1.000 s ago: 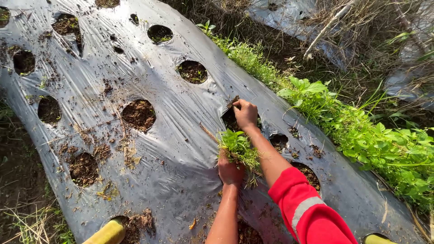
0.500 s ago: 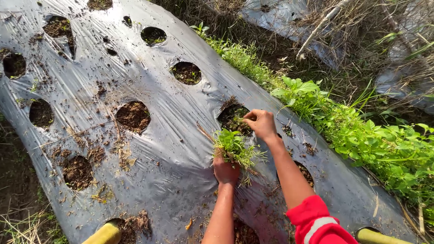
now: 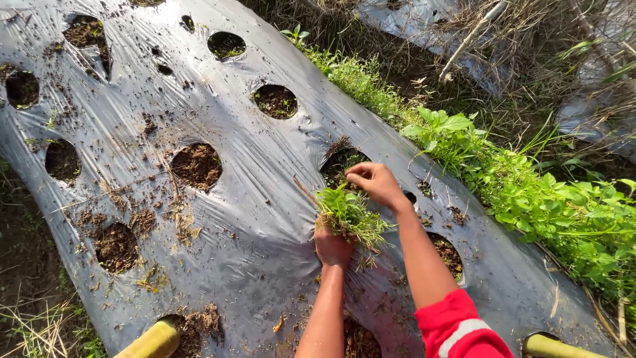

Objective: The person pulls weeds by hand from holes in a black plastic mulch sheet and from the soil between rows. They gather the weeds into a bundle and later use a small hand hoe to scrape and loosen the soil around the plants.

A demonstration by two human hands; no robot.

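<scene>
Weeding of a mulched bed, seen from the head camera. Judged to be mid-step: gathering pulled growth at one planting hole (image 3: pixel 339 164) near the bed's right edge.

Left hand (image 3: pixel 332 246): closed fully around the roots of a bunch of pulled green weeds (image 3: pixel 350 213), held upright just above the silver plastic mulch sheet (image 3: pixel 252 219), just beside that hole.

Right hand (image 3: pixel 377 182): over the hole's near rim, touching the top of the bunch, fingertips (image 3: pixel 352 175) drawn together in a pinch; not discernible whether a sprig lies between them. Red sleeve with a grey stripe (image 3: pixel 457 328) on this arm.

Next move, as a judgement: calls for a pinch low on any stem left in the hole, close to the soil, and a straight pull without tearing the sheet's edge.

Counts: two hands; one bunch of weeds; one mulch sheet in use, with at least a dozen soil-filled holes in view, some cut off by the frame; two yellow-green rounded objects (image 3: pixel 156 341) at the bottom edge, kind not discernible; one strip of leafy green growth (image 3: pixel 530 199) along the right side of the bed.
</scene>
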